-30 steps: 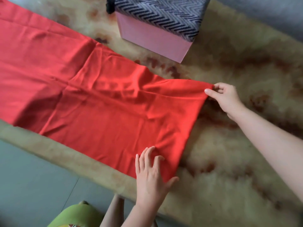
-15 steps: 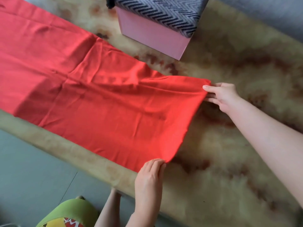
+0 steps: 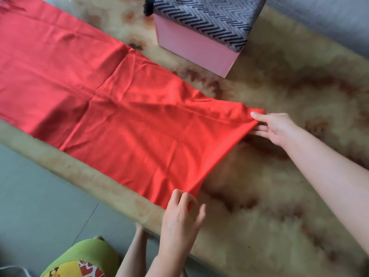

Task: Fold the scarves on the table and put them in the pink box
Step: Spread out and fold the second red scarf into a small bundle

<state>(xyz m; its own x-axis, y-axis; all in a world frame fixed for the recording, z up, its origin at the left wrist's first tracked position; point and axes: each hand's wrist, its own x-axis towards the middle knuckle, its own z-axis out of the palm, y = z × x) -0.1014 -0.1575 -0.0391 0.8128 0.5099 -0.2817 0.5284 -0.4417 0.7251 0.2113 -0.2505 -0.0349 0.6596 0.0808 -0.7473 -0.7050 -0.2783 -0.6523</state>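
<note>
A long red scarf [image 3: 111, 108] lies spread flat across the table, running off the left edge of the view. My left hand [image 3: 180, 218] pinches its near right corner at the table's front edge. My right hand [image 3: 274, 127] pinches the far right corner, thumb on top and fingers underneath. The right end of the scarf is slightly lifted between the two hands. The pink box [image 3: 191, 47] stands at the back of the table, and a grey-and-black zigzag scarf [image 3: 207, 17] lies over its top.
The table [image 3: 279, 196] has a mottled beige and brown top. Its front edge runs diagonally from the left down to the middle. Grey floor [image 3: 40, 196] lies below it. A green and yellow thing [image 3: 79, 258] sits at the bottom left.
My left hand went from lying flat on the scarf to pinching its near corner. My right hand kept its hold on the far corner, and the scarf's right end rose slightly.
</note>
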